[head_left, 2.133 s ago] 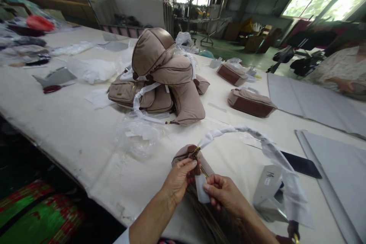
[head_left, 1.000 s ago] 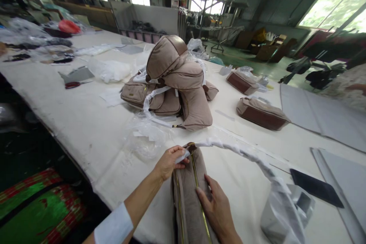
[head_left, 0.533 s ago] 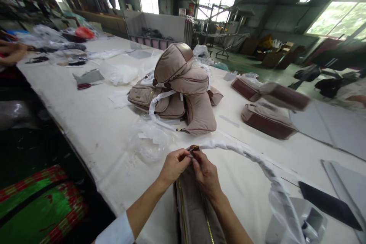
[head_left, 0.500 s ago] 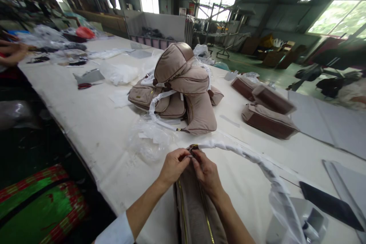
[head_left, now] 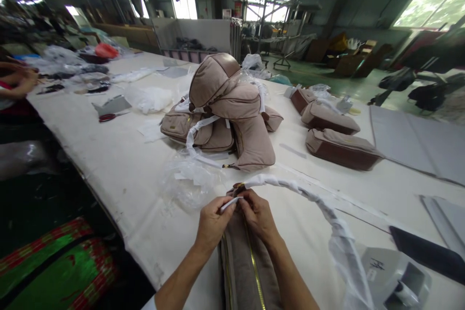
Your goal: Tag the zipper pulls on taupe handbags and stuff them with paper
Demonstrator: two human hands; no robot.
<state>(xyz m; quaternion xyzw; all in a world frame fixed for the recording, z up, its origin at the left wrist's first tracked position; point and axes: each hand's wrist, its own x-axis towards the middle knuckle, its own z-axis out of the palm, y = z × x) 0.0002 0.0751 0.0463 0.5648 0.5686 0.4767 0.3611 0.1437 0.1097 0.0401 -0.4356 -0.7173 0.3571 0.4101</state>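
Note:
A taupe fabric bag [head_left: 238, 266] with gold zippers lies lengthwise in front of me on the table. At its far end, my left hand [head_left: 212, 223] pinches a small white strip [head_left: 228, 204], perhaps paper or tape. My right hand [head_left: 259, 215] is closed beside it, fingertips at the strip's other end and against the bag. Its fingers partly hide what they grip. From the bag's far end a strap wrapped in white material [head_left: 308, 193] curves to the right across the table.
Beyond my hands is a pile of taupe bags [head_left: 225, 106] with crumpled clear plastic [head_left: 189, 179] before it. More bags [head_left: 341, 150] lie at right, near grey boards [head_left: 417, 140] and a black flat piece [head_left: 428, 252]. Red-handled scissors [head_left: 107, 117] lie left; another person's arm [head_left: 22, 82] shows far left.
Both hands stay at the bag's far end, and more of the white strip now shows from my left fingers. One bag at right, tilted and blurred before, now lies flat.

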